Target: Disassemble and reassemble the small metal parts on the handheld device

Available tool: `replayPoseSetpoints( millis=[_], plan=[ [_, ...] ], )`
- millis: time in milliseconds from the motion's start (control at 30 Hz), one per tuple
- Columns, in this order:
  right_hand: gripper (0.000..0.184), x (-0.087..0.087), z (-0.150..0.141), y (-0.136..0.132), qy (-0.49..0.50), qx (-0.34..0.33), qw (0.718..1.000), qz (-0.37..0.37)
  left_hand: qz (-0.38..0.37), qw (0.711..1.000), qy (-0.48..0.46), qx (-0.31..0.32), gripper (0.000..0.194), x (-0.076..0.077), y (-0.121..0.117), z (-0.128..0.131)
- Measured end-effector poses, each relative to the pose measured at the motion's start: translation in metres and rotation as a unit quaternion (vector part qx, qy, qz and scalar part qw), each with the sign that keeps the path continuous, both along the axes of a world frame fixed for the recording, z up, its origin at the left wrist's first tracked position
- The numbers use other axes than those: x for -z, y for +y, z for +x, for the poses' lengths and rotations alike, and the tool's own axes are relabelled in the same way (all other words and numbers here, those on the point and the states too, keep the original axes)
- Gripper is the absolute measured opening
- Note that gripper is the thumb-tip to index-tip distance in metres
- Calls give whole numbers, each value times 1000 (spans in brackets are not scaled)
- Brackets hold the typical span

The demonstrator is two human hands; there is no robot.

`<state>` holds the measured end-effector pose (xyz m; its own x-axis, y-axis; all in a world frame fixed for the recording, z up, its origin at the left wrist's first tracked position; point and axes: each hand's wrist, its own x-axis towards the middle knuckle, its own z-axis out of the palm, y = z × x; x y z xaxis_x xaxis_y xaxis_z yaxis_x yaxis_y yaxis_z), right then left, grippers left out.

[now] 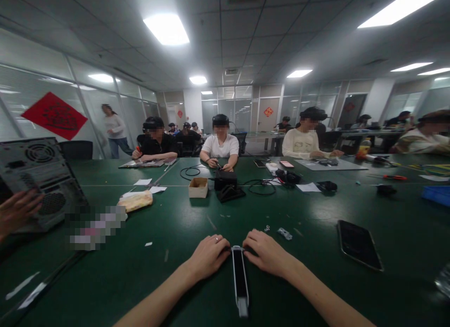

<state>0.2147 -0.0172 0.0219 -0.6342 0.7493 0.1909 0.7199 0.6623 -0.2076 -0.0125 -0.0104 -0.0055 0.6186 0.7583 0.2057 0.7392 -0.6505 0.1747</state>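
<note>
Between my hands on the green table lies a slim, long device (240, 276), black along its face with a silver-white frame, a loop at its far end and a grey plug-like block at its near end. It resembles a USB stick, though blur hides details. My left hand (211, 255), with a ring on one finger, rests palm down to its left, fingers loosely bent and fingertips close to the far end. Mirroring it, my right hand (267, 253) rests on the right side, thumb apart from the fingers. Whether the fingertips touch the device I cannot tell.
A black phone (360, 245) lies to the right, a small crumpled wrapper (284, 233) beyond my right hand. Ahead stand a small box (198, 187) and a black device (225, 180). At left, another person's hand (21, 207) touches a computer case (52, 177). Several people sit opposite.
</note>
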Motion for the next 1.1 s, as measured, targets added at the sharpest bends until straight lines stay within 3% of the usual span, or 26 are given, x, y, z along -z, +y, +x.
replayPoseSetpoints(
  millis=[433,1100],
  plan=[
    [14,5,1,4,-2,-12,1000,29,2,1000,2,4,10,0,2,-1],
    [14,6,4,5,10,-3,1000,5,-9,1000,-2,12,13,-1,3,-1]
  ],
)
